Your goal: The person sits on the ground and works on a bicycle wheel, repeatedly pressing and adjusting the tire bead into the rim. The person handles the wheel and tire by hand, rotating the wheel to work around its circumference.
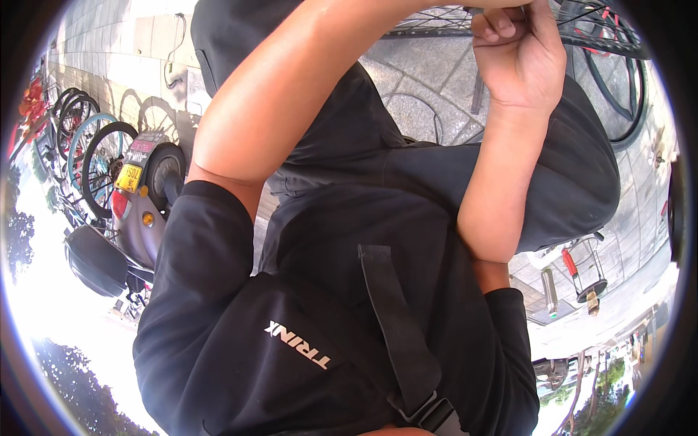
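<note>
A spoked bicycle wheel [436, 23] with a dark tyre runs along the top edge, in front of my bent knees. My right hand [523, 62] is up against it, palm toward me and fingers curled closed. Whatever those fingers hold is hidden by the hand and the picture's edge. My left forearm [291, 73] reaches across to the same part of the wheel. Only a sliver at its wrist end shows along the top edge, so the left fingers are cut off from view. To the right of the wheel hangs a black loop [641, 98], like a tyre or tube.
Paving [429, 65] lies beneath the wheel, with a thin curved wire on it. A scooter [138, 225] and several parked bicycles [83, 138] stand at left. At right are a red-handled item [569, 263] and a silver cylinder [550, 291] on the ground.
</note>
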